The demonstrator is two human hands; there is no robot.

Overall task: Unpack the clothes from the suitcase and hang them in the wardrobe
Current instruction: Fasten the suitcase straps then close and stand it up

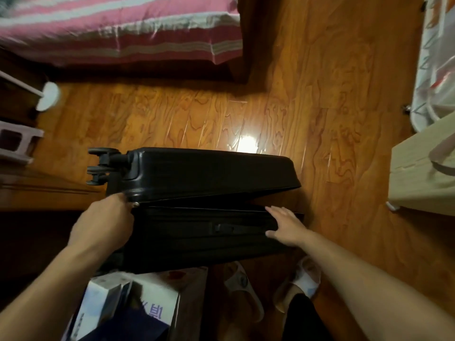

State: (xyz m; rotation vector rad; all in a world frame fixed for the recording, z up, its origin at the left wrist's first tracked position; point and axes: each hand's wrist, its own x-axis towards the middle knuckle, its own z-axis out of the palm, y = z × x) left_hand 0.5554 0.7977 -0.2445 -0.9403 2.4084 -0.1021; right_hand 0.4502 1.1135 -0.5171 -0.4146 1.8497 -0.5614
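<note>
A pale plastic stool (17,143) is seen at far left on the glossy wooden plank floor (221,114). The black hard-shell suitcase (209,193) lies centre, lid part-raised, wheels to the left. Its lid corner is gripped by the left hand (105,222), fingers curled; the right hand (285,225) is laid flat, fingers straight, on the lower half. A white printed cardboard box (128,306) sits just below; pink-striped bedding (118,28) above; a light wood cabinet (423,168) at right.
</note>
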